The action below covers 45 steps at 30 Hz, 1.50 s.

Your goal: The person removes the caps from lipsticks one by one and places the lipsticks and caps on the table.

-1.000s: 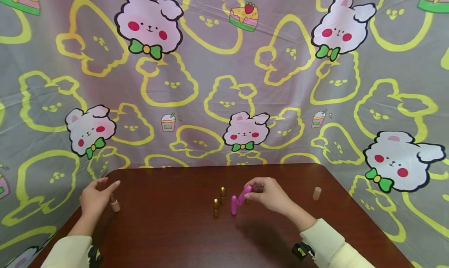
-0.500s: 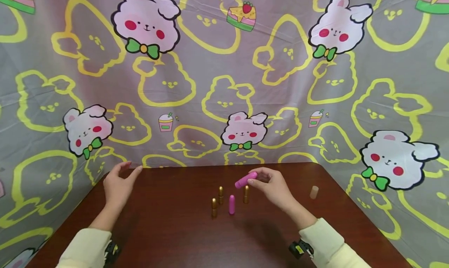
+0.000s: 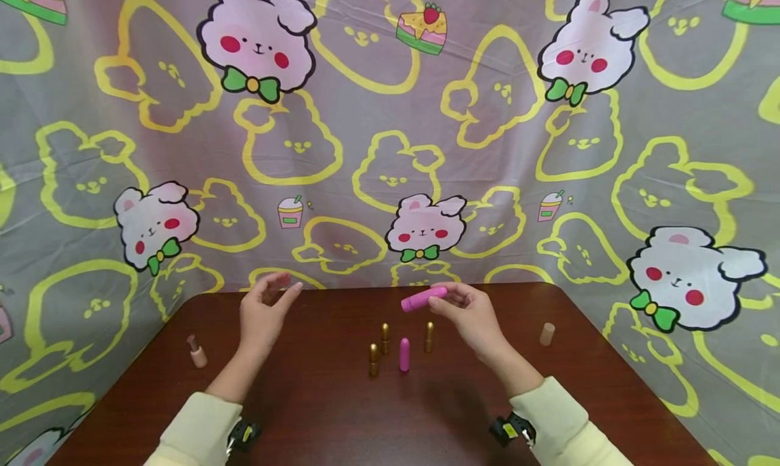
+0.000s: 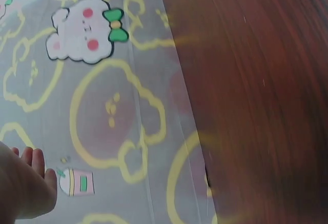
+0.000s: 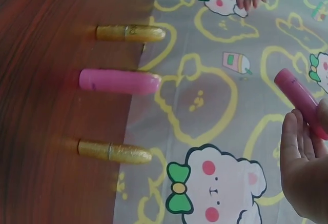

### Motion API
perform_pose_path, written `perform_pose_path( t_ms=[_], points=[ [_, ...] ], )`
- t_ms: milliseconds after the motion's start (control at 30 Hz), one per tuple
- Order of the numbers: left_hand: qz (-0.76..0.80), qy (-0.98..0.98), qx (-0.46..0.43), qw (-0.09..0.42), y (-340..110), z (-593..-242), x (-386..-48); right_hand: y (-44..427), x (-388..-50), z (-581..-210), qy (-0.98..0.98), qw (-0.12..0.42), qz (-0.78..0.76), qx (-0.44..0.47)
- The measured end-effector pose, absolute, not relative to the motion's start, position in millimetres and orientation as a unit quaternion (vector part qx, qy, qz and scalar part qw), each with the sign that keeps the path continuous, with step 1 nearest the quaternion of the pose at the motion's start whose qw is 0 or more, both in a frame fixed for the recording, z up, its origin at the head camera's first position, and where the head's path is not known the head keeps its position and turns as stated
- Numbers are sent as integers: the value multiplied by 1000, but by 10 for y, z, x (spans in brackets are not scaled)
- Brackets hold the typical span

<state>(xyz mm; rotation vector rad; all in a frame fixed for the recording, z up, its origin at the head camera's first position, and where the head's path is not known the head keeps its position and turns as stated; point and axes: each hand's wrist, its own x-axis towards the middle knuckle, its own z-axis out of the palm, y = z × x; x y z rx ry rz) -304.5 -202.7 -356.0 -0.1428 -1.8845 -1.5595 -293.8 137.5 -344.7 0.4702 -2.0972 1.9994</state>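
Observation:
A pink tube (image 3: pixel 420 299) is pinched in the fingertips of my right hand (image 3: pixel 474 317), raised above the table and tilted nearly flat; the right wrist view shows this tube (image 5: pixel 300 97) too. Below it a second pink tube (image 3: pixel 405 355) stands upright among three gold tubes, one at the front left (image 3: pixel 374 360), one behind it (image 3: pixel 385 339) and one on the right (image 3: pixel 429 337). My left hand (image 3: pixel 263 317) hovers over the table's left part with nothing in it, thumb and fingers apart. In the left wrist view the hand (image 4: pixel 28 185) is at the lower left.
On the table's left side stands a small pinkish bottle (image 3: pixel 198 355) with a thin upper part. Toward the right edge is a beige cylinder (image 3: pixel 547 334). A patterned cloth (image 3: pixel 341 202) hangs behind the brown table (image 3: pixel 329 412).
My left hand has moved right, away from the small bottle. My right hand has lifted the pink tube up from beside the standing one and tipped it flatter.

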Motion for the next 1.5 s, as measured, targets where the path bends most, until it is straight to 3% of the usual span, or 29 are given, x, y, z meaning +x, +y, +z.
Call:
perform_pose_path(
  t_ms=[267, 833, 1500],
  points=[
    [-717, -624, -109, 290, -1692, -3578, -3056, 1274, -2927, -3439, -646, 108, 739, 160],
    [-821, -505, -193, 183, -1110, -3486, -2959, 1060, -2897, -3308, -507, 65, 850, 125],
    [-832, -511, -183, 118, -679, -3489, -2949, 874, -2872, -3326, -487, 34, 866, 109]
  ],
)
